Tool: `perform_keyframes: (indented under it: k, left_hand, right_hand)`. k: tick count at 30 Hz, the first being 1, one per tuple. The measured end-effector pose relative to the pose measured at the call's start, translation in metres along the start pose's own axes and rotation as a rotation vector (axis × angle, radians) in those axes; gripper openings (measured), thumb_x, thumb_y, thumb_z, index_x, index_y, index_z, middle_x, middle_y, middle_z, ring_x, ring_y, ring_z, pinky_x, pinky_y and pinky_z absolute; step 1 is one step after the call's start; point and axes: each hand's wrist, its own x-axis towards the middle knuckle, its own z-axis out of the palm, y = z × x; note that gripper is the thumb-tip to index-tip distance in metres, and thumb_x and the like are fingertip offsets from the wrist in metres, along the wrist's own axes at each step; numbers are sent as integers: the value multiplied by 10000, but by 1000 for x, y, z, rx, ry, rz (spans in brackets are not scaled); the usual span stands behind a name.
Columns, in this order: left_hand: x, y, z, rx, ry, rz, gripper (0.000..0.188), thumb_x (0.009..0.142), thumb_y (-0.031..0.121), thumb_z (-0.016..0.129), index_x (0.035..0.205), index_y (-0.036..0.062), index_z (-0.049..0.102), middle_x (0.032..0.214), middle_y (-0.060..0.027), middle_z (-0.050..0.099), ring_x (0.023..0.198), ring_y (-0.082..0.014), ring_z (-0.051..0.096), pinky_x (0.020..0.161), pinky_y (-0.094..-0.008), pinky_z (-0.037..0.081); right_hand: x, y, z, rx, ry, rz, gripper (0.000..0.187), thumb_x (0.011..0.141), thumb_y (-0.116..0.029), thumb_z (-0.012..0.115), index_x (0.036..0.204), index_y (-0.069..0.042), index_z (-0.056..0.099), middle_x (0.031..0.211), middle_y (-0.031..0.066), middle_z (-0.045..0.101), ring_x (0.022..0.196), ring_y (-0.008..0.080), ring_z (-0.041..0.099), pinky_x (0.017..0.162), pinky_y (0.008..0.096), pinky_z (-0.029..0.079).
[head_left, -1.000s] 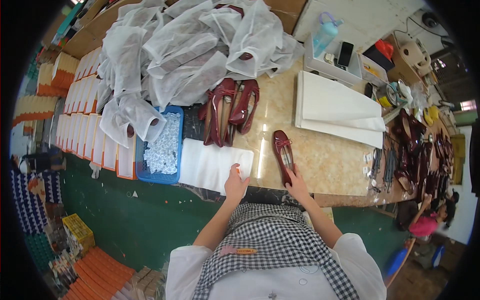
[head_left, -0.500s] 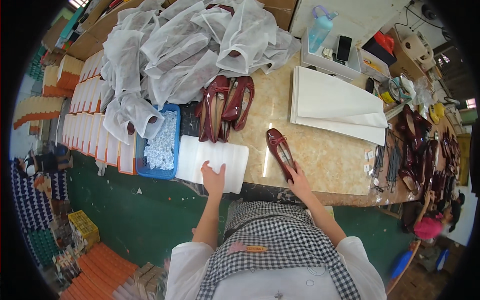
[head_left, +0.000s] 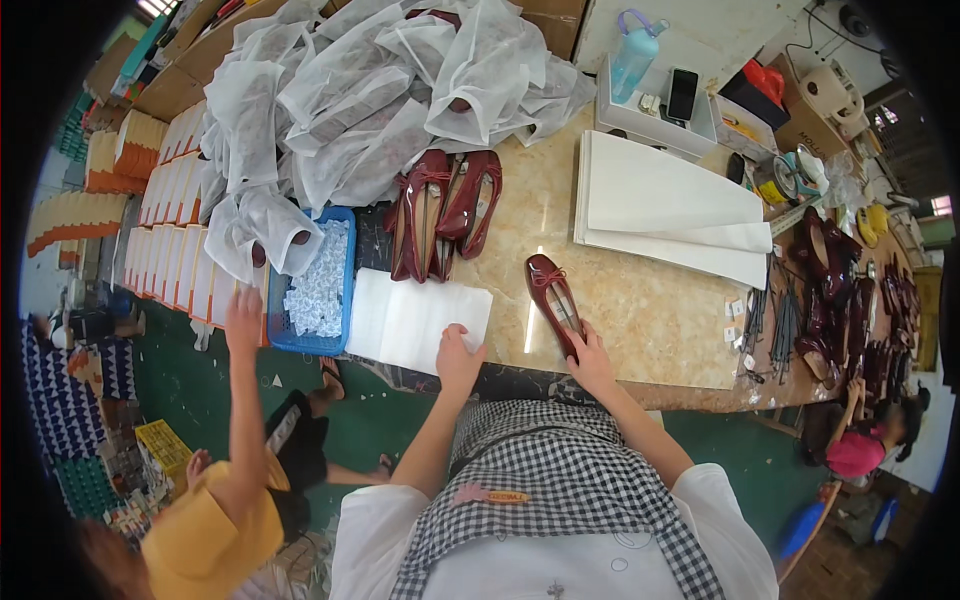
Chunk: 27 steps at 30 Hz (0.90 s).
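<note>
My right hand [head_left: 592,364] is closed on the heel end of a glossy burgundy ballet flat [head_left: 546,290], which lies on the table with its bowed toe pointing away from me. My left hand [head_left: 461,360] rests at the lower right edge of a stack of white foam sheets [head_left: 400,312], thumb and fingers apart. Beyond the sheets, more burgundy flats [head_left: 428,210] lie close together. To their left a blue basket [head_left: 350,285] holds many small clear packets [head_left: 318,300].
White-bagged shoes [head_left: 360,100] are heaped at the back left, beside rows of boxes [head_left: 165,260]. A stack of white paper [head_left: 670,200] lies right of centre. At left, a person in yellow [head_left: 215,520] reaches toward the boxes. More shoes [head_left: 825,300] lie far right.
My left hand has slid right across the foam sheets to their edge. My right hand stays on the flat. A person in yellow has come in at the left, arm stretched toward the boxes.
</note>
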Motion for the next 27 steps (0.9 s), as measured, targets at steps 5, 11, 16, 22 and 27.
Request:
perform_keyframes:
  k: [5, 11, 16, 22, 27]
  left_hand:
    - [2, 8, 15, 169, -89, 143, 501, 724, 112, 644, 1182, 37, 453, 1108, -195, 510, 1033, -371, 507, 824, -445, 463]
    - [25, -13, 49, 606, -66, 193, 490, 820, 11, 523, 1287, 105, 412, 1102, -151, 508, 973, -294, 564, 742, -362, 525]
    - [35, 3, 23, 447, -213, 238, 547, 754, -6, 556, 1273, 60, 395, 1089, -180, 528, 995, -352, 563, 786, -427, 495]
    - [38, 38, -39, -470, -785, 219, 678, 702, -21, 495, 1356, -52, 321, 1247, -187, 520, 1127, -253, 539, 946, -322, 419]
    - [-1, 126, -120, -908, -1024, 27, 696, 702, -56, 526, 1367, -25, 324, 1242, -125, 528, 1111, -199, 541, 934, -319, 440]
  right_hand:
    - [3, 7, 15, 7, 169, -53, 556, 728, -56, 554, 1268, -175, 501, 1322, 221, 415, 1146, 407, 458, 924, 454, 441]
    - [2, 15, 19, 8, 172, -62, 626, 660, -70, 624, 1263, -183, 497, 1314, 212, 389, 1076, 405, 490, 853, 443, 478]
    - [-2, 12, 10, 67, 26, 63, 583, 711, -91, 617, 1275, -172, 493, 1335, 209, 373, 1174, 391, 413, 951, 445, 417]
    - [16, -20, -26, 245, 250, -237, 638, 720, -204, 702, 1304, -119, 460, 1389, 157, 370, 1239, 328, 387, 1005, 438, 372]
    - [19, -87, -101, 926, -47, -293, 534, 769, -302, 727, 1197, -31, 556, 1206, 138, 557, 1073, 231, 537, 888, 367, 442]
